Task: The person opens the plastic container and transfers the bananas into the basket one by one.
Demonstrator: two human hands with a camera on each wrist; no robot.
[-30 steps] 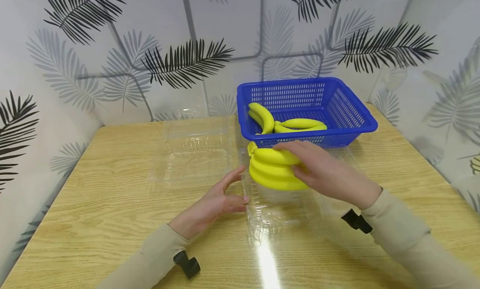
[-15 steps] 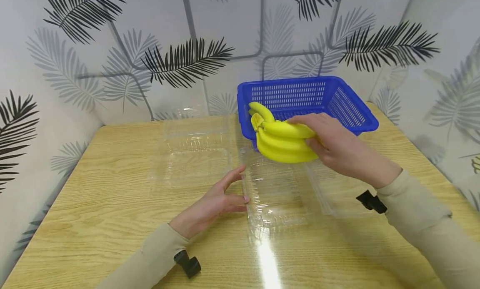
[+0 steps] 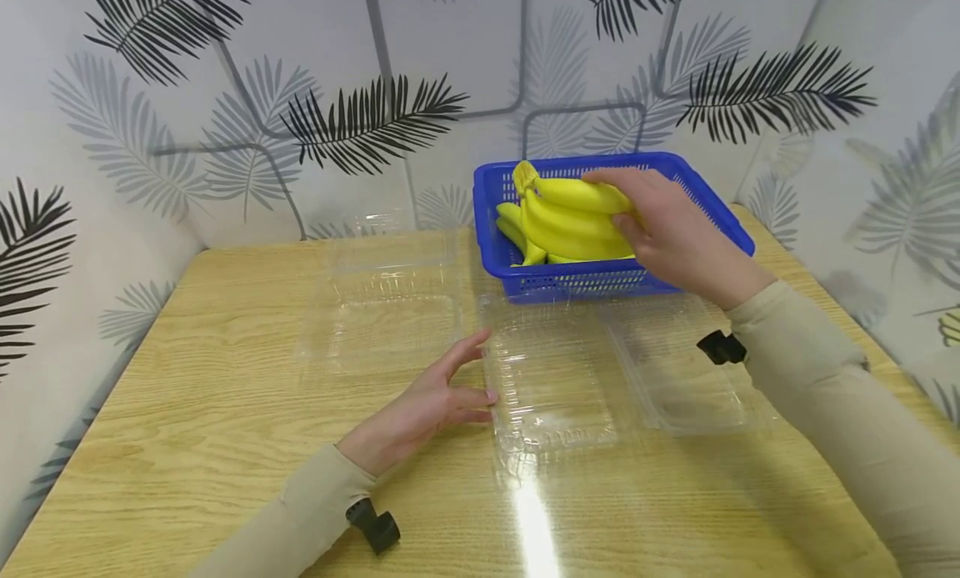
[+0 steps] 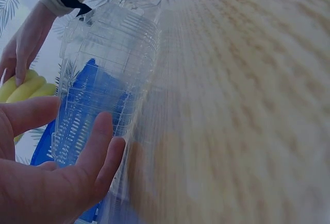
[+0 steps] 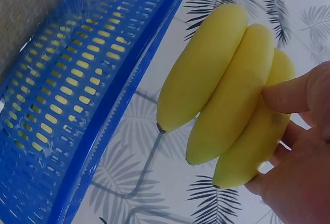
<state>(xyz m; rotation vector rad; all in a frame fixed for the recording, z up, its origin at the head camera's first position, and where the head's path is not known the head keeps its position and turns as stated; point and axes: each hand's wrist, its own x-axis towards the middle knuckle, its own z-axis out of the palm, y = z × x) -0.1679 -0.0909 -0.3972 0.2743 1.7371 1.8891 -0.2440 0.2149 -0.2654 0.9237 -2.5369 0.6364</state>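
Note:
My right hand grips a bunch of yellow bananas by its right end, thumb and fingers around the top banana. The bunch hangs over the blue basket, its stem toward the left; the right wrist view shows the banana tips above the basket's rim. Inside the basket lie other bananas, partly hidden behind the held bunch. My left hand has its fingers spread, fingertips at the left edge of a clear plastic clamshell box, whose lid lies unfolded to the right.
A second clear clamshell box stands unfolded to the left, its lid toward the wall. The basket sits at the back of the wooden table, close to the leaf-patterned wall. Light glares off the table in front of the box.
My right hand has carried the banana bunch up and away, from over the clear box to over the blue basket. My left hand has stayed at the box's edge.

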